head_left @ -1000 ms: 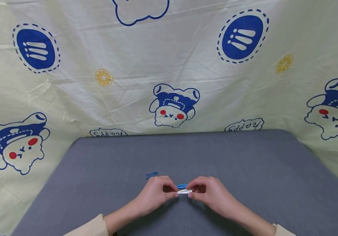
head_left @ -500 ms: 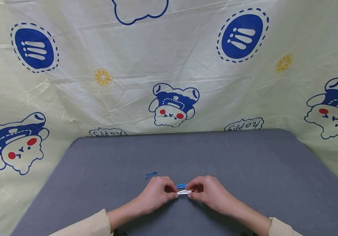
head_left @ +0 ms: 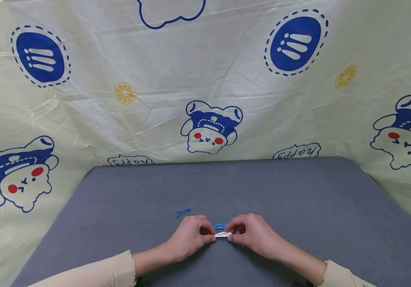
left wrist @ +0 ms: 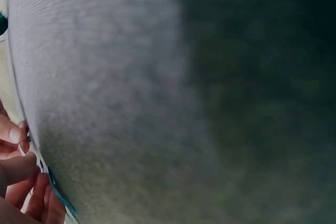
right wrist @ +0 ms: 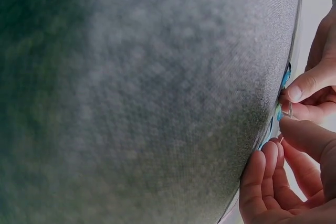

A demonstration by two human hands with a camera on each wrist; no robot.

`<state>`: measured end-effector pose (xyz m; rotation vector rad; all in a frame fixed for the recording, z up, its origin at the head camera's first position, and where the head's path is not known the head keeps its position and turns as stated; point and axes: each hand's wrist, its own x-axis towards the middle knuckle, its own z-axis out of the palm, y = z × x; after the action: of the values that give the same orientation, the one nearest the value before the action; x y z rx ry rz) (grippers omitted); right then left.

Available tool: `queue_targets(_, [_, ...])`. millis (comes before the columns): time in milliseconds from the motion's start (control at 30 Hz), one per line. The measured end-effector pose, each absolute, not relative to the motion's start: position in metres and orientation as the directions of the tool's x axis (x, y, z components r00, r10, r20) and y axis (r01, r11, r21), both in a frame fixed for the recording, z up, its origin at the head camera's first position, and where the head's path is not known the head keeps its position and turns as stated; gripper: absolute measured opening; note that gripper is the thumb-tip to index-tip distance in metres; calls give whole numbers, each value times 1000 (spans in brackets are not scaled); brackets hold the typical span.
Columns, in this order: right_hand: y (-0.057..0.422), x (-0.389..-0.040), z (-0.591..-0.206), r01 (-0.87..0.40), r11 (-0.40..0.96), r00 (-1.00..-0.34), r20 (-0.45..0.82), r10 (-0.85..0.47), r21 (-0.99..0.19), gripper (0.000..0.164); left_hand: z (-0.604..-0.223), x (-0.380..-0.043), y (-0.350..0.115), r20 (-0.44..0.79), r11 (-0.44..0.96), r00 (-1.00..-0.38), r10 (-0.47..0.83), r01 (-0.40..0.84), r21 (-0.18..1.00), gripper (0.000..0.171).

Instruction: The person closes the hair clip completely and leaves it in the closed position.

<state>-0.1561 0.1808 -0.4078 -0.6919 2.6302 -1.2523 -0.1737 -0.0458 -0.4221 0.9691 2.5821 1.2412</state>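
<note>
Both hands meet over the table near its front middle in the head view. Between them is a small white snap hair clip (head_left: 223, 234). My left hand (head_left: 192, 236) pinches its left end with thumb and fingertips. The other end is pinched the same way by my right hand (head_left: 253, 234), whose thumb and curled fingers also show in the right wrist view. Just beyond the white clip lie blue hair clips (head_left: 219, 226), partly covered by the fingers. Another blue clip (head_left: 183, 213), its two parts spread apart, lies beyond the left hand.
The grey cloth-covered table (head_left: 280, 191) stretches out around the hands. Behind it and at both sides hangs a cream curtain (head_left: 162, 75) printed with blue cartoon figures. Light cuffed sleeves (head_left: 119, 271) cover the forearms.
Both hands keep their pinch on the white hair clip, which has shifted very slightly left and nearer. The forearms have swung a little, showing more of the sleeves.
</note>
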Motion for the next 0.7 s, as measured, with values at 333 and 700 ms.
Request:
queue_targets(333, [180,-158,-412,-356,552,-876,63,-478,-754,10,-423,-169,-43,196,513,-781,594,554,656,8])
queue_targets(700, [179,-158,-414,-386,558,-872,92,-482,-734,11,-425,-171,-42,178,508,-796,579,523,684,9])
